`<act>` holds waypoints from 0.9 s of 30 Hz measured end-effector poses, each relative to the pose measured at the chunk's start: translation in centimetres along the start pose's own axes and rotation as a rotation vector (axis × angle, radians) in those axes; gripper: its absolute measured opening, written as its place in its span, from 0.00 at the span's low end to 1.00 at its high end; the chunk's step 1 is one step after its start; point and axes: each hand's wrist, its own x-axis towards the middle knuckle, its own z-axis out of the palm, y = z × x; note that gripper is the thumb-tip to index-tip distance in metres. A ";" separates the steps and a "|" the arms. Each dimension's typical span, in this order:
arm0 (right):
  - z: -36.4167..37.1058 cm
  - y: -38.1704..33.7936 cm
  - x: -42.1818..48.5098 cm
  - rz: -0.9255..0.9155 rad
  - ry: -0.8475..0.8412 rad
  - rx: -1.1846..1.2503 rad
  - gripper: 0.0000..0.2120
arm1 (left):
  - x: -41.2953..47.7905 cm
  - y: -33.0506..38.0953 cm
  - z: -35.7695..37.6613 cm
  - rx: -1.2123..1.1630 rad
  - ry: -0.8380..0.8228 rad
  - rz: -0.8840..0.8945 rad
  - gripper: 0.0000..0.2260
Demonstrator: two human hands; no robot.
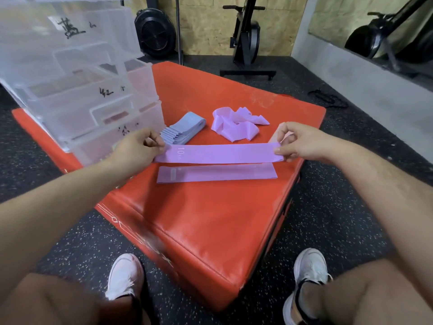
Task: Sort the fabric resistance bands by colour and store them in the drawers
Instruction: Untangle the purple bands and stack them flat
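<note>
A red padded box [210, 231] sits on speckled rubber floor [328, 219], with an exercise bike [248, 36] against the chipboard wall behind. Clear drawers [93, 102] stand at the box's far left corner. Over its middle a flat lilac band [220, 153] marked "10" is held taut: left hand [138, 148] and right hand [302, 141] each pinch an end. A second lilac band [215, 174] lies beneath it; blue bands [182, 130] and a tangled lilac heap [234, 124] lie beyond.

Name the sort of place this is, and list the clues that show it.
Probably a gym: an exercise machine stands by the wall, the floor is speckled rubber, and a purple resistance band is held over a red padded box.
</note>
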 end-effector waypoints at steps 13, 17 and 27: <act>4.2 3.3 0.9 -0.029 0.029 -0.421 0.03 | -2.2 -2.6 2.2 0.356 -0.016 0.062 0.03; 4.4 3.4 1.0 -0.070 0.036 -0.464 0.03 | -2.1 -3.0 2.2 0.428 -0.039 0.140 0.04; 4.7 1.9 0.1 -0.111 0.029 -0.736 0.03 | -1.8 -2.4 2.2 0.725 -0.109 0.344 0.03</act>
